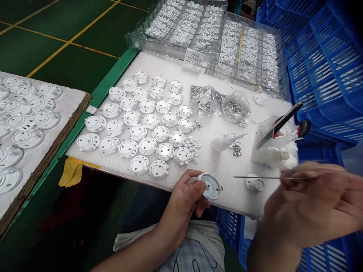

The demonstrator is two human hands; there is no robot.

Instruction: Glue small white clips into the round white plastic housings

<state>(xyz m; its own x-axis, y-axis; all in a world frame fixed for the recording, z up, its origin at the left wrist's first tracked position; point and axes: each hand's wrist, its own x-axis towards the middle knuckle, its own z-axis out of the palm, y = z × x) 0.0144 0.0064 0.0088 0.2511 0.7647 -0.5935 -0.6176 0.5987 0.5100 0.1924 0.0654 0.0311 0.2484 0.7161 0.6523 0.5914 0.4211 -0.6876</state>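
My left hand (191,192) grips a round white plastic housing (212,187) near the table's front edge, its hollow inner side facing up and the thumb on its rim. At the right, my right hand (317,200) is closed round a thin metal rod (261,177) that points left towards the housing, apart from it. The rod's grip end is hidden by the fingers. Beneath the rod lies another small white round part (255,183). Many similar white housings (147,145) stand in rows to the left, with a pile of small white pieces (193,147) beside them.
Bags of small metal parts (235,106) lie mid-table near a white nozzle bottle (224,143). A clear box (269,147) holds tools. Clear trays (215,49) of white pieces are at the back. Blue crates (320,75) line the right; another board (65,102) with housings is left.
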